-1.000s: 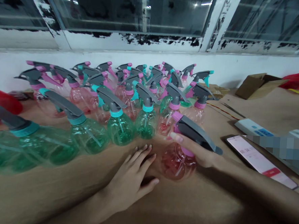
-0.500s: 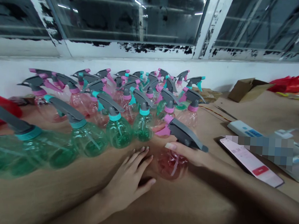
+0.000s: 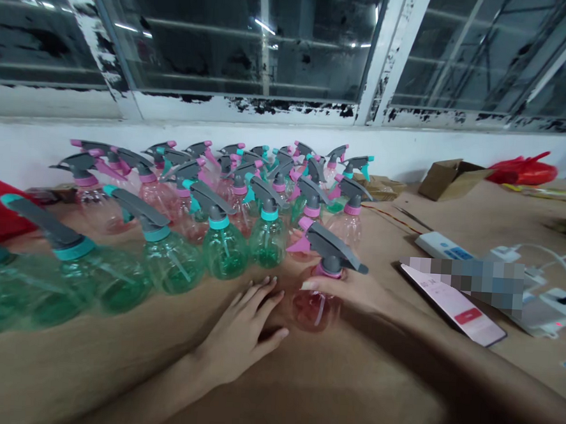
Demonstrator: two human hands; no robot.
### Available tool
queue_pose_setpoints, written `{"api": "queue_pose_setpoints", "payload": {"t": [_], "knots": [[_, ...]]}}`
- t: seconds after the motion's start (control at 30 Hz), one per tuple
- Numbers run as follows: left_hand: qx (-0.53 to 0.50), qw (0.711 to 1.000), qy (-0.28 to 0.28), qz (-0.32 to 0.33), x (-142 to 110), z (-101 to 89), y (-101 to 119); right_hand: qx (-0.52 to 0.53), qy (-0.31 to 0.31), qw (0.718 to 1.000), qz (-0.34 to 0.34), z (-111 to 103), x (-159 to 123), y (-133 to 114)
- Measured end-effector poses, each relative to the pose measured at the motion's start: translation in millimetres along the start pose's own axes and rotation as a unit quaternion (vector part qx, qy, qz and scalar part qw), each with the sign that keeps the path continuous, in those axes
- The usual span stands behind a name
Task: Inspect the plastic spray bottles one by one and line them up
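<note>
A pink see-through spray bottle [image 3: 316, 311] stands upright on the table, with a grey and pink trigger head [image 3: 334, 247]. My right hand [image 3: 350, 290] is closed around it just below the pink collar, thumb across the front and the other fingers mostly hidden behind. To its left, my left hand [image 3: 245, 325] lies on the tabletop with fingers spread, holding nothing and apart from the bottle. Just beyond my left fingertips is a green spray bottle [image 3: 268, 240] with a turquoise collar, beside another green spray bottle [image 3: 224, 250].
Several more pink and green spray bottles stand in rows toward the wall. On the right lie a phone [image 3: 452, 303], a white power strip [image 3: 437, 247] and cables. An open cardboard box [image 3: 450, 179] and a red bag [image 3: 523, 169] are farther back; another red bag [image 3: 5, 211] sits left.
The pink bottle's collar now shows above my right thumb, where the hand covered it before. My left hand stays spread on the table. The whole view has shifted slightly.
</note>
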State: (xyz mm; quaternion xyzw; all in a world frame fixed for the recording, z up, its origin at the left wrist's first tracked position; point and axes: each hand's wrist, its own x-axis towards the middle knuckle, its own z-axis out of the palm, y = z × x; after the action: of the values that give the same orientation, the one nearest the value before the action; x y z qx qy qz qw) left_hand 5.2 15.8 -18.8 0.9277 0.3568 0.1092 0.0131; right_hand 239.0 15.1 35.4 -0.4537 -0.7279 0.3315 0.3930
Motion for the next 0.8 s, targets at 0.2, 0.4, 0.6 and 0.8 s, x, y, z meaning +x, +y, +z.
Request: {"api": "queue_pose_setpoints", "payload": {"t": [0.2, 0.4, 0.6, 0.8], "knots": [[-0.004, 1.0, 0.011, -0.002, 0, -0.8, 0, -0.084, 0.037, 0.994, -0.061, -10, -11, -6], [-0.004, 1.0, 0.024, -0.012, 0, -2.5, 2, -0.13, 0.079, 0.986, -0.062, -20, -26, -18], [0.014, 0.999, 0.036, -0.016, 2, -3.5, 5, -0.089, 0.143, 0.986, 0.005, -49, -39, -1], [-0.003, 0.999, 0.05, -0.02, 4, -0.4, 16, -0.103, 0.235, 0.965, 0.05, -98, -47, 23]]}}
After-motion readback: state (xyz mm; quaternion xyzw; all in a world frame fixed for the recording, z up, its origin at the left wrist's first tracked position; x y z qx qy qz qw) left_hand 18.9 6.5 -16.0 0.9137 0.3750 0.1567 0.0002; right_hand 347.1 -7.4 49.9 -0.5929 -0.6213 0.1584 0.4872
